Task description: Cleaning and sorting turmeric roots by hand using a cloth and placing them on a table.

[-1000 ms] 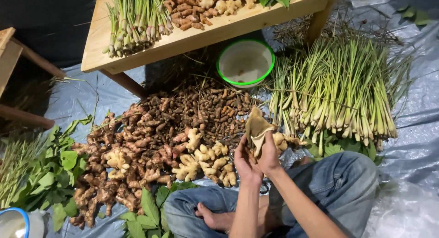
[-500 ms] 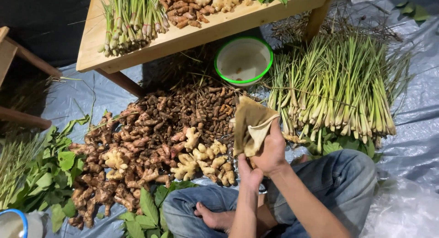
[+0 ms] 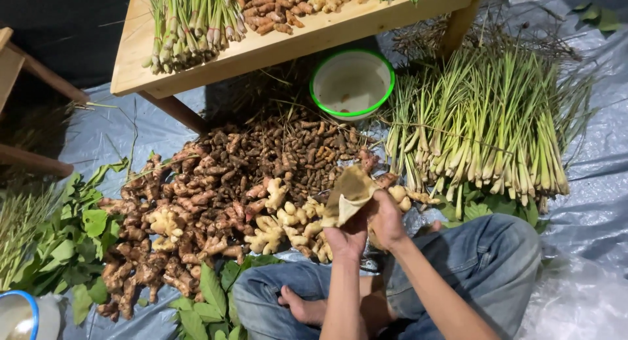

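One grey tarpaulin (image 3: pixel 582 183) covers the floor and carries everything else. At twelve o'clock a wooden worktop (image 3: pixel 288 42) slants across the top, bearing a bundle of lemongrass and some roots. At three o'clock lies a broad heap of lemongrass stalks (image 3: pixel 484 131), root ends toward the person. Centre and toward nine o'clock spreads a big pile of roots (image 3: pixel 216 196): dark small ones at the top, pale knobbly ginger (image 3: pixel 288 219) nearest the knees. Green leaves (image 3: pixel 62 242) lie at eight o'clock. A white bowl with a green rim (image 3: pixel 352 84) sits just under the worktop's edge at one o'clock. The person sits cross-legged in blue jeans (image 3: pixel 484 268) at six o'clock. Both hands are raised just above the ginger, at about five o'clock from the middle: the left hand (image 3: pixel 347 238) and right hand (image 3: pixel 387 221) are each closed on a folded tan paper bag (image 3: pixel 350 193), fingers curled round its lower part, its upper part sticking up.
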